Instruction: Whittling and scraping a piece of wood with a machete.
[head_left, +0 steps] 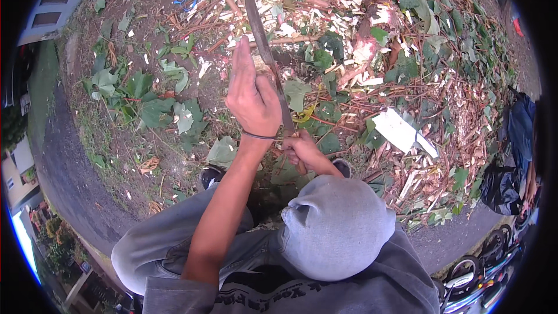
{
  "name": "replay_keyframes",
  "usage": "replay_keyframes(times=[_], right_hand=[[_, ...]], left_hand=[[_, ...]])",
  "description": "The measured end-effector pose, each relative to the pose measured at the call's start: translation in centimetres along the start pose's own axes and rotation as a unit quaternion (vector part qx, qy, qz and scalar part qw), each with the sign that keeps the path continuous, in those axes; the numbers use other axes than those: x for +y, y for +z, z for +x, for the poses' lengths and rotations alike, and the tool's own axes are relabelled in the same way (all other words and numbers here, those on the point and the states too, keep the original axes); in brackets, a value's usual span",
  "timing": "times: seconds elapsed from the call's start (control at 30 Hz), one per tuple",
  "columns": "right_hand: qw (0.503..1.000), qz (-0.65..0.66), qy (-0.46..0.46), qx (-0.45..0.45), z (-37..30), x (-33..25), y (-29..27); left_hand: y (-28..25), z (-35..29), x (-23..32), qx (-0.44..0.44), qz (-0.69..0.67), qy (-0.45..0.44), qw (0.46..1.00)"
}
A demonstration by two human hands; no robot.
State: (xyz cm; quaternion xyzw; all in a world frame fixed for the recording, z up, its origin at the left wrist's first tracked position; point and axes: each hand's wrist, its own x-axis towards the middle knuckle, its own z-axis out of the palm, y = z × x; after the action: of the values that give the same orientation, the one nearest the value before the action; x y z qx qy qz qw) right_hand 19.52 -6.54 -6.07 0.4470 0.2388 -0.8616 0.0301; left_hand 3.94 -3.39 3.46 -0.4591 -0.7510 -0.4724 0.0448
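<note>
A long, narrow machete with a dark, worn blade points away from me, its tip at the far end. Around its handle, close to my knees, the fingers of my right hand are wrapped, and the brown handle end shows below the fist. My left hand is raised just left of the blade, fingers stretched out and the thumb apart from them. Whether its palm touches the blade, I cannot tell. A thin dark band circles my left wrist.
Pale wood chips, leaves and thin twigs cover the ground ahead. A chipped branch lies beyond the machete. A flat white piece with a dark strap rests at right. Black plastic bags and bicycles stand at the far right.
</note>
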Motion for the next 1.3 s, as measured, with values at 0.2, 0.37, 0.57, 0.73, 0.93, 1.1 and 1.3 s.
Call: replay_keyframes(times=[0.2,0.37,0.57,0.73,0.93,1.1,1.3], right_hand=[[0.986,0.099,0.13,-0.039,-3.8,-2.2,-2.2],[0.986,0.08,0.13,0.067,-7.8,-3.5,-3.4],[0.989,0.088,0.034,0.115,-8.0,-2.7,-4.7],[0.993,0.045,0.039,0.101,-7.3,-1.8,-3.9],[0.991,0.015,0.047,0.123,-7.5,-1.4,-4.0],[0.991,0.001,0.057,0.121,-7.3,-1.0,-3.9],[0.991,0.029,0.012,0.133,-7.4,0.8,-5.6]], left_hand=[[-0.7,-5.1,-1.9,-0.088,0.012,0.065,0.994],[-1.1,-11.7,-5.6,-0.138,0.019,-0.02,0.99],[-2.2,-15.3,-5.2,-0.153,0.068,-0.202,0.965],[-0.2,-16.1,-4.7,-0.207,0.141,-0.203,0.947],[-1.8,-14.4,-4.7,-0.194,0.002,-0.339,0.921],[-3.3,-13.3,-5.7,-0.094,-0.153,-0.344,0.922],[-7.2,-2.2,-4.8,-0.004,-0.163,-0.416,0.895]])
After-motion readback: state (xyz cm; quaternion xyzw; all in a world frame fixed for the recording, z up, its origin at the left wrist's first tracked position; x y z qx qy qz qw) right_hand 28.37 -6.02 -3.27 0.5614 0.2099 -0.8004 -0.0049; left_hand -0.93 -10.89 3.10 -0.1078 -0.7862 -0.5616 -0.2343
